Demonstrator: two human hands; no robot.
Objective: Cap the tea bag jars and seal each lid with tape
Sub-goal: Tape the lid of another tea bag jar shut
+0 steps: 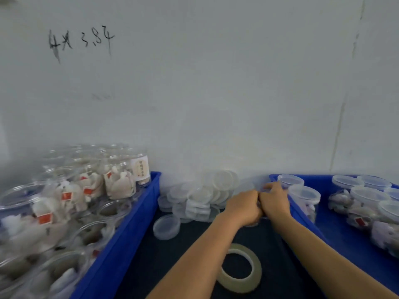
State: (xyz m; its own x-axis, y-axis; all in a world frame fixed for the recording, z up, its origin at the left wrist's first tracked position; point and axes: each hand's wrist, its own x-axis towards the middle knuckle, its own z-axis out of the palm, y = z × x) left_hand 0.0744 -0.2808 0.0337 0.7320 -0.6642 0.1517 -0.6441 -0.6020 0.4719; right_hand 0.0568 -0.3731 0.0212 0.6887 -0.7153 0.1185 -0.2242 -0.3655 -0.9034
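A clear jar point(260, 186) sits between the two blue bins, mostly hidden by both hands. The left hand point(243, 207) and right hand point(274, 199) curl around it, knuckles touching. The tape roll point(238, 268) lies flat nearer, loose lids point(200, 197) piled left.

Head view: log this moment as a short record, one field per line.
left bin: blue bin with uncapped tea bag jars
right bin: blue bin with capped jars
middle: pile of loose lids
tape roll: flat on dark surface, under left forearm
left hand: curled, grips a jar, mostly hidden
right hand: curled on same jar
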